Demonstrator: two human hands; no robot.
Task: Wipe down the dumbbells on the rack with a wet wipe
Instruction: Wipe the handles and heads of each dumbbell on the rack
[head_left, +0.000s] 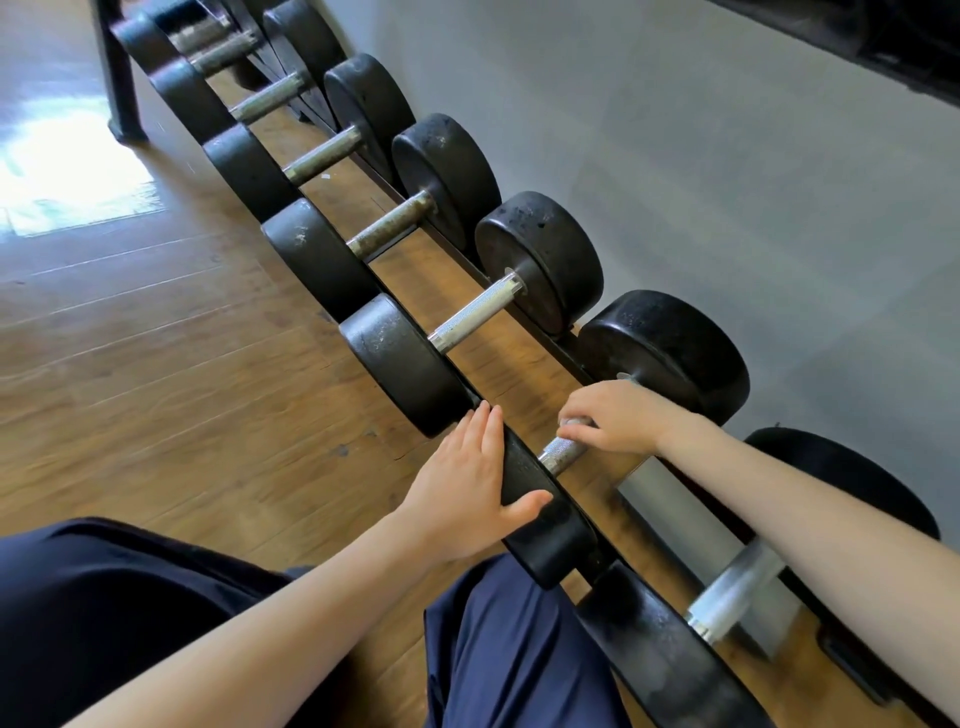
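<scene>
Second-nearest dumbbell (558, 457) lying across the rack (540, 338), by the wall (727, 182). Right hand (618, 421) wrapped around its handle, fingers (576, 428) curled; wipe not discernible. Left hand (467, 488) laid flat against the near weight, fingers straight, thumb over the rim. About eight dumbbells in the row, farthest ones blurred. Wooden floor (156, 364) beneath. Dark trousers (509, 649) below.

Dumbbells (540, 262): no weight numbers or brand marks legible; only pale scuffs on the black heads.
Handles (475, 314): knurled metal, no stamped text readable.
Rack (561, 358): no label or sign visible.
Wall (727, 156): plain, no lettering.
</scene>
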